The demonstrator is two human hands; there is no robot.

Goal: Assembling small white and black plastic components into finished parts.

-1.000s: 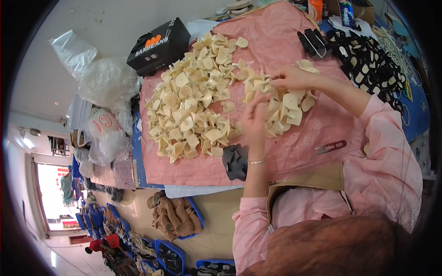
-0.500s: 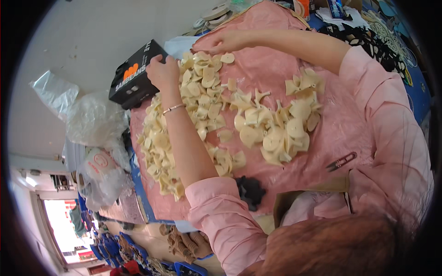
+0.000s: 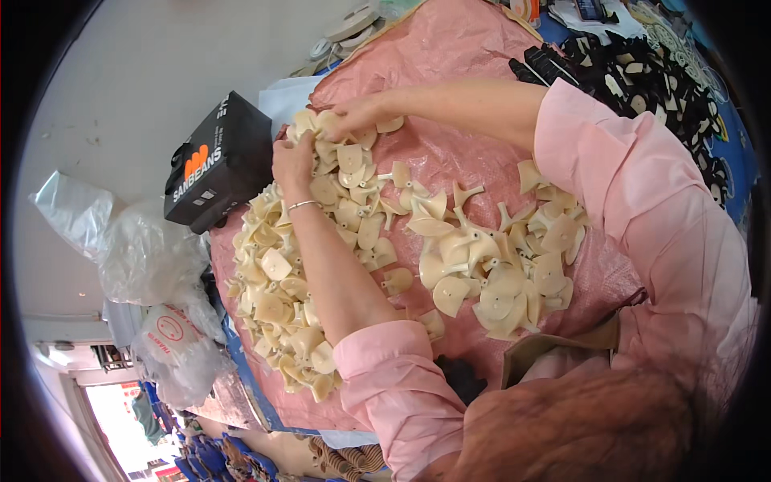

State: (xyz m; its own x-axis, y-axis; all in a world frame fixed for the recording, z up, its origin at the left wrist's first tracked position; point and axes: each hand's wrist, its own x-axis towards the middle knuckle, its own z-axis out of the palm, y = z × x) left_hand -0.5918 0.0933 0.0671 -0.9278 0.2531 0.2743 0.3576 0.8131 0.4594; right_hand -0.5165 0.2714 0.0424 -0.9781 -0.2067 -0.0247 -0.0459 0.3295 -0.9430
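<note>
My left hand (image 3: 295, 165), with a bracelet at the wrist, is curled around cream plastic fan blades at the far end of a large pile (image 3: 273, 301). Just to its right, my right hand (image 3: 355, 116) bends its fingers over blades in the same clump (image 3: 313, 122). The blades partly hide the fingertips of both hands. Each piece has thin, curved vanes around a small hub. A second heap of fan blades (image 3: 502, 273) lies nearer, on the right. Under everything spreads a pink woven sheet (image 3: 450, 72).
A black printed box (image 3: 229, 165) stands left of my left hand, against the pile. Clear plastic bags (image 3: 152, 253) hang beyond the left table edge. Black strap-like parts (image 3: 642, 88) crowd the far right. A dark crumpled item (image 3: 462, 379) lies near my left sleeve.
My left hand has left the box's edge and my right hand the sheet's far edge; both are now in the pile's far end. The thread snips on the right are out of sight.
</note>
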